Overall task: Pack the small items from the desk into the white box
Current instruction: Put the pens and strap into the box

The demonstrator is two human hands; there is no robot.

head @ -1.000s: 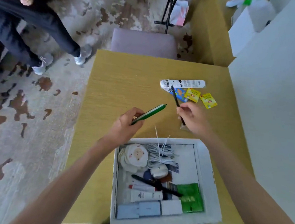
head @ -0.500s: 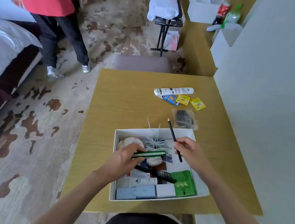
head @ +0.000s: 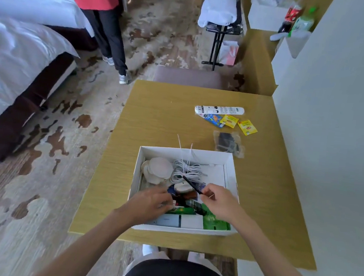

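Note:
The white box [head: 232, 171] stands on the yellow desk [head: 163, 118] near its front edge. Inside lie a coiled white cable [head: 185, 169], round pads [head: 158, 170], a black comb [head: 195, 205], a green packet [head: 215, 223] and small cartons [head: 178, 221]. My left hand [head: 149, 203] is low in the box and grips the end of a green pen [head: 182, 210], which lies across the contents. Over the box's middle, my right hand [head: 219, 202] pinches a black pencil [head: 191, 183] pointing back-left. On the desk behind lie a white tube [head: 220, 109], a blue packet [head: 212, 119], two yellow sachets [head: 247, 127] and a clear bag [head: 229, 143].
A padded stool [head: 188, 78] stands against the desk's far edge. A white wall [head: 331, 129] runs along the right. A bed [head: 18, 62] fills the left, and a person in a red top [head: 100, 9] stands beside it on the patterned carpet.
Both hands came back from the desk to the box and dropped into it. The green pen went from raised over the desk to lying low in the box; the pencil tip swung over the cable.

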